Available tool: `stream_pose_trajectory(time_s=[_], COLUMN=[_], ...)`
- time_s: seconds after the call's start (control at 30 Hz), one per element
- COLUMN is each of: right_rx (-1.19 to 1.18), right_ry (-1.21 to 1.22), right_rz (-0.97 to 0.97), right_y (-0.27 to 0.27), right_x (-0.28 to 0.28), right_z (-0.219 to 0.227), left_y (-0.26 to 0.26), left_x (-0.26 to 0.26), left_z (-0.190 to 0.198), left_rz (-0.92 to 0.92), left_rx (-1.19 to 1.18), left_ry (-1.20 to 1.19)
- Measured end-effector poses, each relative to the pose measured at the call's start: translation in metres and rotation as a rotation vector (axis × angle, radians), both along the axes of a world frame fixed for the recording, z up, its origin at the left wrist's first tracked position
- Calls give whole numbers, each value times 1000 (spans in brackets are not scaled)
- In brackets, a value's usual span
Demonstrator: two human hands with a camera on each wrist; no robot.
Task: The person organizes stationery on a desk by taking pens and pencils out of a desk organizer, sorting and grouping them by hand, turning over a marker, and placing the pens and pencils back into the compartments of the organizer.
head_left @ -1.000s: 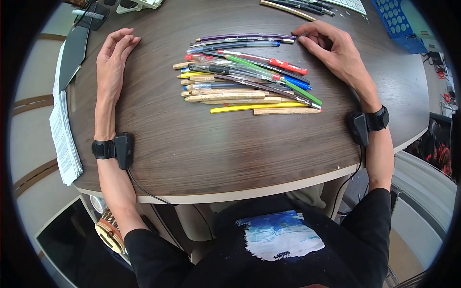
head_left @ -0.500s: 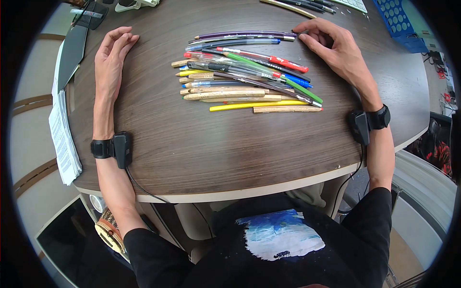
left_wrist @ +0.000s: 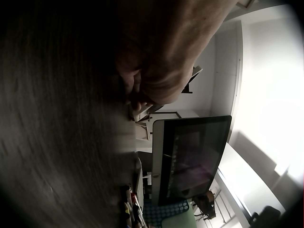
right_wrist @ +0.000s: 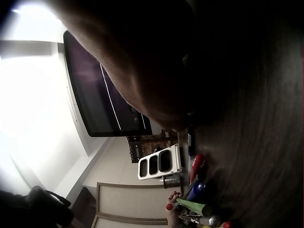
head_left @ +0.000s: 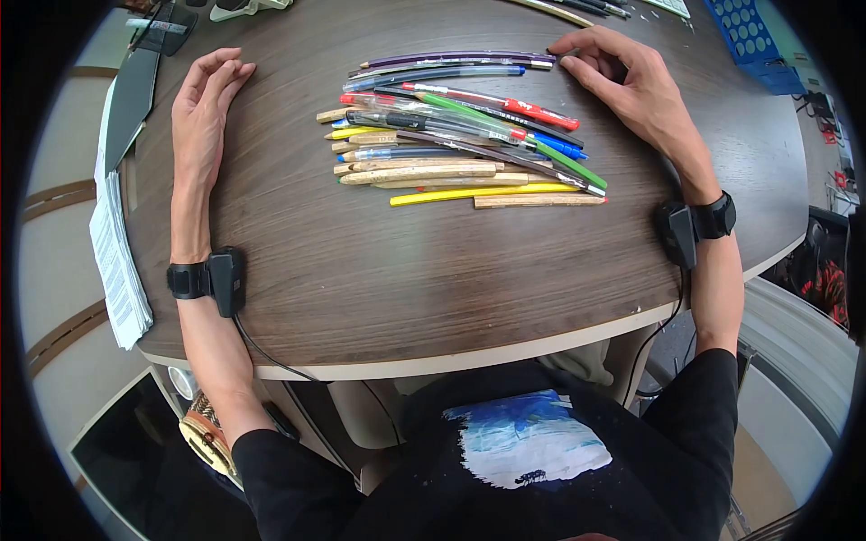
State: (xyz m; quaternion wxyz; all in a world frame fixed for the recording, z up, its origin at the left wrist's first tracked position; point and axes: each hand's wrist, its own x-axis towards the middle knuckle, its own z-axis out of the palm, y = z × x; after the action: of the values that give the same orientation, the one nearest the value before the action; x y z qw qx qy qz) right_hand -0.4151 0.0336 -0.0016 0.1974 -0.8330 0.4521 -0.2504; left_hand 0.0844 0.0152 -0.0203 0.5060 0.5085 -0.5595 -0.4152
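Observation:
A pile of pens and pencils [head_left: 433, 171] lies crosswise on the brown wood-grain table [head_left: 424, 261]. In it are bare-wood pencils, yellow pencils, a red pen [head_left: 539, 114], a green pencil [head_left: 561, 159] and several clear-barrelled pens. A purple pencil [head_left: 460, 59] lies along its far side. My right hand [head_left: 631, 86] rests at the pile's far right, fingers loosely bent, fingertips right at the purple pencil's end. Well left of the pile, my left hand [head_left: 200, 117] rests on its edge with relaxed fingers and nothing in them. Both wrist views show the hands dark, their fingers mostly hidden.
More pens and pencils [head_left: 577, 11] lie at the far right, near a white keyboard [head_left: 672, 7] and a blue perforated basket [head_left: 753, 45]. Stacked papers [head_left: 122, 261] line the left edge, below a dark mesh holder [head_left: 171, 32]. A monitor [left_wrist: 192, 156] stands beyond the table.

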Motion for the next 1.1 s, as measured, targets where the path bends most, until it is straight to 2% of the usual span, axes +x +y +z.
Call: stream_pose_trajectory(time_s=[0.77,0.83,0.93,1.1], right_rx=[5,220,248,189], right_ry=[2,-8,-92,-85], right_rz=[21,-81,-111,-64], right_y=[1,10,13,14], right_x=[2,17,23,21], right_z=[7,31,35,32], left_y=[0,0,0,-1], left_x=[0,0,1,2], left_z=[-1,-1,-1,-2], left_rz=[9,7,-1,-5], left_rx=[-11,-11,4,2], left_ry=[-28,-29,-57,-55])
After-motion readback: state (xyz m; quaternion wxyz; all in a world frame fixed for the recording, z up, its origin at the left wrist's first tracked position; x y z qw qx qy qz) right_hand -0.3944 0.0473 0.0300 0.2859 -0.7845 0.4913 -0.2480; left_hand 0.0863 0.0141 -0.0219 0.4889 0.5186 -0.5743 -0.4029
